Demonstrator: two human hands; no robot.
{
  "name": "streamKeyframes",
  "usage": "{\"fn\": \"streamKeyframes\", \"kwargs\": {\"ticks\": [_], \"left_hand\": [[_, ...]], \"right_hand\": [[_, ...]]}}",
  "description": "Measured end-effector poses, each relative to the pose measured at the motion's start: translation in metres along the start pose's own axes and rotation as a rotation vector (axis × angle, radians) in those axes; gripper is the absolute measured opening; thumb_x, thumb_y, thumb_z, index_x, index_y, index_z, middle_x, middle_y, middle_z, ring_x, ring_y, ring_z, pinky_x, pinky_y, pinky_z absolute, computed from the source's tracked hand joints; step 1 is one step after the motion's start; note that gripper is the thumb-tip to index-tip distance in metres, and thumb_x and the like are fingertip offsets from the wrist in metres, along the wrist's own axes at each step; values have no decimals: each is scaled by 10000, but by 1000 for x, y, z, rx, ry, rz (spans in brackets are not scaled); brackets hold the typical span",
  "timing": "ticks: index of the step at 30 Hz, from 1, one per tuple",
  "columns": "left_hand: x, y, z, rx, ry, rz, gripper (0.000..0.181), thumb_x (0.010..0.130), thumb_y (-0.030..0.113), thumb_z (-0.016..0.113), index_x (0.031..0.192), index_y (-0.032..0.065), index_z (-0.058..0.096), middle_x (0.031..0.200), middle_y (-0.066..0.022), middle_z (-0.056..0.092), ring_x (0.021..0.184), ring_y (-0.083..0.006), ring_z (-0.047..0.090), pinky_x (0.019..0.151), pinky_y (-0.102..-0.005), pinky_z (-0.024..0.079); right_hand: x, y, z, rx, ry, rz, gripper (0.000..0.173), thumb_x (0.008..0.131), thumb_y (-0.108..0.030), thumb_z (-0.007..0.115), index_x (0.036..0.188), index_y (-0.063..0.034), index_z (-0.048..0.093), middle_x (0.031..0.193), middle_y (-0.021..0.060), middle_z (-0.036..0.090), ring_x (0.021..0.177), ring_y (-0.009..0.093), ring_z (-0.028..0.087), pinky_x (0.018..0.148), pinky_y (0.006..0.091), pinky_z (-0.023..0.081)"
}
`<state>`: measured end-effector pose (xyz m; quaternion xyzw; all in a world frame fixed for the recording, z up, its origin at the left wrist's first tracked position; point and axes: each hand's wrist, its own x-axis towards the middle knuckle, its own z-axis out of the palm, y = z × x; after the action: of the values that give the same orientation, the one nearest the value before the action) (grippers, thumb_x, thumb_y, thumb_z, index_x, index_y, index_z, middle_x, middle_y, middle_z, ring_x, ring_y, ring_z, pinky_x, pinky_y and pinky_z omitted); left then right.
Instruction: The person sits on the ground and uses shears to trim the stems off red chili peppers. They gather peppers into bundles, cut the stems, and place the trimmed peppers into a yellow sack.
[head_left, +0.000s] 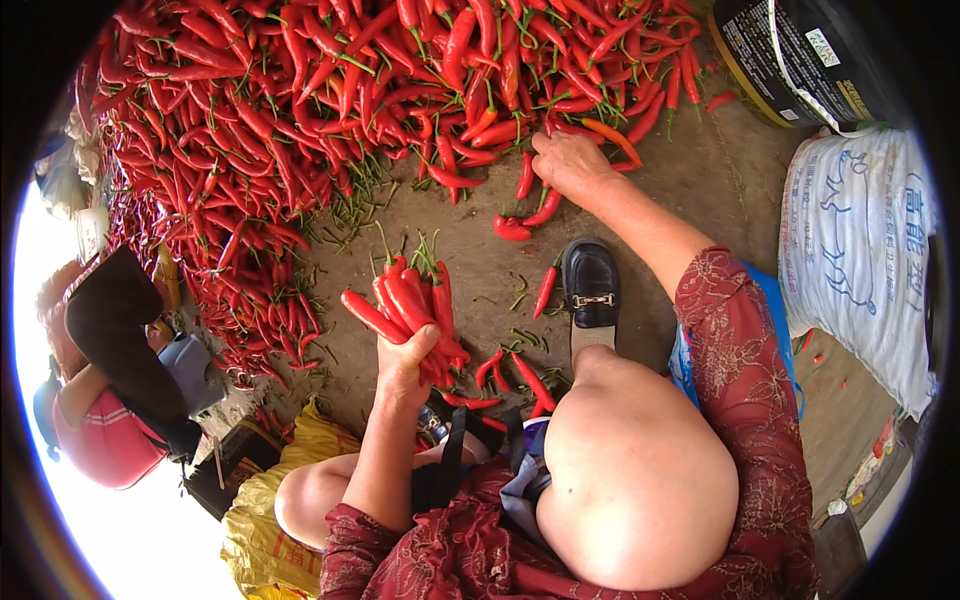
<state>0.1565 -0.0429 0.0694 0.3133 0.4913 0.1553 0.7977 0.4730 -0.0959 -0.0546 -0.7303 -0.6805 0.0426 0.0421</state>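
My left hand is closed around a bunch of red chili peppers, held low over the floor with green stems pointing away from me. My right hand reaches to the near edge of a large heap of red chili peppers. Its fingers are bent down among the peppers there, and their tips are partly hidden, so a grip cannot be made out. Just below that hand lie loose chili peppers. An orange-red chili rests beside it.
A black bucket and a white woven sack stand at right. Near my black shoe are a single chili and scattered green stems. A yellow sack lies at left, beyond it another person.
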Motion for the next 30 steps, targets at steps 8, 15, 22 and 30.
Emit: {"fn": "streamKeyframes", "kwargs": {"ticks": [8, 15, 22, 30], "left_hand": [[-5, -1, 7, 56, -34, -27, 746, 635, 280, 830, 1218, 3, 455, 942, -89, 598, 787, -215, 612, 691, -347, 525], [-7, 8, 5, 21, -43, -20, 769, 628, 272, 842, 1228, 3, 444, 947, -91, 592, 772, -216, 613, 667, -358, 534], [-6, 0, 16, 48, -145, -38, 830, 626, 285, 850, 1277, 2, 418, 1052, -98, 588, 902, -210, 608, 772, -342, 520], [-11, -13, 19, 259, -72, 77, 885, 601, 200, 845, 1312, 18, 351, 1135, -104, 552, 999, -219, 587, 847, -357, 504]], "right_hand": [[-1, 3, 4, 1, 15, 45, 81, 710, -114, 599, 690, -68, 662, 910, 76, 564, 885, 234, 591, 703, 361, 528], [-8, -21, -55, 249, 162, 88, 132, 746, -180, 651, 815, -69, 638, 920, 75, 570, 866, 266, 594, 700, 370, 510], [-43, -132, -44, 1777, -388, 461, 286, 889, -329, 574, 957, -52, 607, 719, 13, 622, 577, 112, 553, 526, 275, 458], [-50, -138, -42, 1698, -500, 313, 240, 939, -219, 498, 1105, -59, 563, 748, 6, 582, 612, 83, 532, 547, 248, 455]]}}
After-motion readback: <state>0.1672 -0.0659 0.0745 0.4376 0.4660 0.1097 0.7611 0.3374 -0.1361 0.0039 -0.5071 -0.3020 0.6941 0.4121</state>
